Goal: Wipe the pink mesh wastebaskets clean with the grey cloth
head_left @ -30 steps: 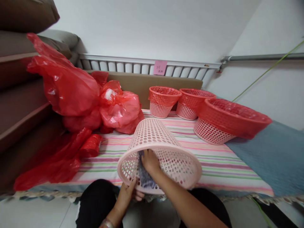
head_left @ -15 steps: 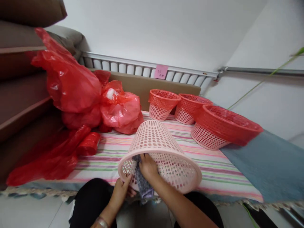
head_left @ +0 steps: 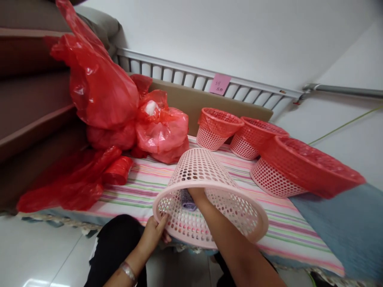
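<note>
Wiping inside the pink basket [head_left: 206,167], apparently
By the front edge of the striped sheet [head_left: 299,239], left hand [head_left: 154,232] clasps the rim [head_left: 215,184]; right hand [head_left: 196,193] meets rag [head_left: 188,204], grip hidden; further strokes would need bracing

bracelet [head_left: 128,272]: silver-coloured, worn left (a shiny band) | trousers [head_left: 119,243]: black | forearms [head_left: 237,249]: bare

A plain white wall [head_left: 191,28] fills twelve o'clock, above a white slatted radiator [head_left: 168,75] and a long brown board [head_left: 191,97]. A grey pipe [head_left: 347,91] runs along the wall at two o'clock. Brown padded furniture [head_left: 36,95] stacks up toward nine and ten o'clock. Pale floor tiles [head_left: 50,243] catch bright light at eight.
</note>
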